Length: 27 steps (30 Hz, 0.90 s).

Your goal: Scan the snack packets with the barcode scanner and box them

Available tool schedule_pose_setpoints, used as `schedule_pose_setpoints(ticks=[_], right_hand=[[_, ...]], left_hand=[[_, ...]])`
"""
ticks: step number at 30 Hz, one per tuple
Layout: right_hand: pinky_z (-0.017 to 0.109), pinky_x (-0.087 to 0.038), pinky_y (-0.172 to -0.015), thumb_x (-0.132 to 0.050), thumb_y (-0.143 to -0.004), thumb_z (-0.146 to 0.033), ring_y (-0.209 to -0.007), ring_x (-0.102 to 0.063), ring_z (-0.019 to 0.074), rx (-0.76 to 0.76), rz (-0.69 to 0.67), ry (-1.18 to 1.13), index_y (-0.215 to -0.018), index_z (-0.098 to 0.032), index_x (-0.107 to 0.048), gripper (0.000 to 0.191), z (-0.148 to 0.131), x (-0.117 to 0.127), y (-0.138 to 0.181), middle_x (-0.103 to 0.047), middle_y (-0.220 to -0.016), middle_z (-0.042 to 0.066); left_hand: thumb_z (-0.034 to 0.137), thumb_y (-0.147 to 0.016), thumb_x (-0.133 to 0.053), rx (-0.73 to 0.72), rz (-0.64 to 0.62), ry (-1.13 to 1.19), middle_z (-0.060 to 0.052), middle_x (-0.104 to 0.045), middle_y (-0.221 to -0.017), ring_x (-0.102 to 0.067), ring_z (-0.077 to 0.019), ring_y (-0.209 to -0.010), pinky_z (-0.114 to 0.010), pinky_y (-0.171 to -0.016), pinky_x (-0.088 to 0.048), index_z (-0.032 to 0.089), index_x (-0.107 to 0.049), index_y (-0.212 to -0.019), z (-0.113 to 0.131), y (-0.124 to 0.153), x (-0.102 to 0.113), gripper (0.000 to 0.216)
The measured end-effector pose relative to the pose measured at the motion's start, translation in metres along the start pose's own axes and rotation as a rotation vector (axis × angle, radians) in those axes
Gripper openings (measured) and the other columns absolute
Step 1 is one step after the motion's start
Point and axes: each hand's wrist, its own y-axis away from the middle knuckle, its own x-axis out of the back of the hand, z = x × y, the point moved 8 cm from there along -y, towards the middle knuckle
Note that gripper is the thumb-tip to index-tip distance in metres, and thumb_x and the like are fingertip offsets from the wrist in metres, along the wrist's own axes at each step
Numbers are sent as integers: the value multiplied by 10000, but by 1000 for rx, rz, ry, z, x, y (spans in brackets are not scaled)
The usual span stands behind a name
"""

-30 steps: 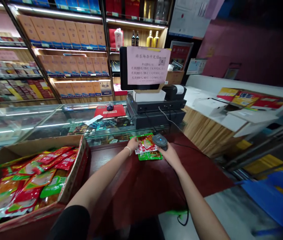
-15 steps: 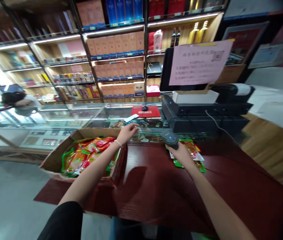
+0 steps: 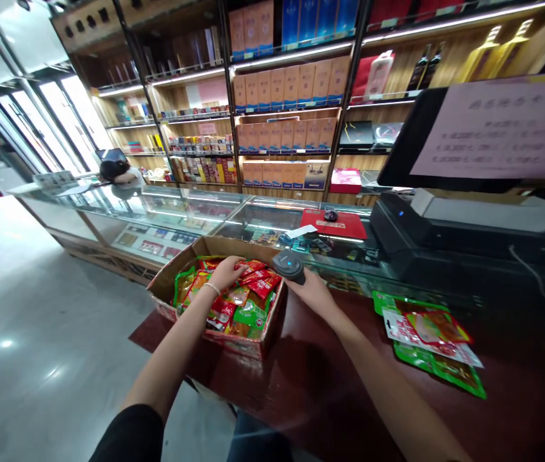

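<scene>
My left hand (image 3: 227, 272) is over a cardboard box (image 3: 164, 282), its fingers stretched out and slightly bent at the snack packets (image 3: 248, 314) inside. Whether the fingertips touch them is hard to see. The packets are red, green and clear plastic, heaped loosely. In my right hand (image 3: 315, 292) is a dark handheld barcode scanner (image 3: 288, 264), gripped by its handle, with a small blue light on top. Its head is near the box's right rim. Farther right, a few more packets (image 3: 431, 337) lie overlapping on the dark red tabletop (image 3: 320, 385).
A screen with a pink paper sign (image 3: 503, 138) stands above a black cash register unit (image 3: 445, 237) at right. Behind the box runs a glass display counter (image 3: 195, 204), with a mouse (image 3: 331, 215) on a red mat. Far left, a person (image 3: 118, 173) leans on the counter.
My view has swung left. My left hand has moved back into the area over the box. My right hand has carried the scanner left, away from the packets on the table.
</scene>
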Motion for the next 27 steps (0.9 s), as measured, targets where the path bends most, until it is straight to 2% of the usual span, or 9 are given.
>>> schedule_pose_setpoints(ticks=[2,4,7,9,11,14,16,21,27], right_hand=[[375,-512,-805,-647,-786,-433,-959,-685,295,19,-22,-19,-1082,-204,-673,375,1,-12,-4,-740,-1021,94],[385,-508,-827,-652,-783,-413,-972,-681,294,26,-28,-40,-1090,-197,-668,375,3,-18,-5,-736,-1043,103],[392,-509,-826,-667,-772,-413,-968,-681,299,6,-27,-60,-1103,-189,-664,400,8,-20,-3,-738,-1035,113],[381,-509,-816,-663,-776,-422,-962,-683,294,0,-25,-79,-1111,-189,-664,409,9,-19,-1,-739,-1033,107],[370,-505,-818,-651,-787,-430,-970,-680,285,5,-20,-101,-1120,-187,-662,413,11,-17,1,-736,-1045,99],[378,-502,-819,-638,-793,-439,-977,-674,287,-4,-10,-101,-1118,-176,-659,418,15,-15,2,-732,-1049,99],[386,-505,-810,-635,-793,-447,-965,-673,291,4,-5,-104,-1125,-170,-655,433,16,-14,1,-730,-1041,105],[380,-517,-765,-637,-784,-471,-890,-681,276,32,34,-126,-1172,-182,-612,484,5,-8,-3,-727,-944,92],[363,-525,-739,-682,-752,-446,-861,-686,253,73,30,-163,-1280,-245,-533,584,-22,-7,-6,-724,-959,58]], left_hand=[[480,-860,-564,-67,-92,-61,-131,-629,-1294,-578,-262,-1196,-341,-1049,-411,146,-613,-1270,1,1,-11,532],[508,-820,-605,-92,-189,-116,-118,-628,-1301,-592,-271,-1175,-331,-1010,-433,183,-576,-1326,1,2,-20,602],[442,-841,-587,-60,-250,-182,-81,-716,-1117,-669,-254,-996,-302,-869,-481,242,-633,-1254,-2,2,-22,461],[370,-890,-519,-32,-183,-218,-80,-740,-1004,-683,-242,-922,-294,-817,-478,243,-697,-1127,-3,-1,-12,323],[333,-927,-456,10,-18,-194,-88,-742,-976,-683,-234,-909,-292,-804,-471,229,-711,-1057,-6,-4,6,305],[346,-941,-443,134,294,8,-75,-739,-976,-679,-210,-894,-274,-777,-471,211,-692,-1048,-22,-3,36,303],[348,-927,-465,194,400,166,-59,-738,-953,-672,-192,-871,-261,-763,-475,199,-692,-1015,-35,0,45,285],[338,-890,-506,195,402,351,-43,-732,-927,-657,-182,-857,-259,-761,-482,185,-694,-959,-52,1,43,253],[382,-881,-512,165,352,418,-45,-725,-902,-652,-186,-838,-259,-721,-487,182,-693,-961,-52,1,36,281]])
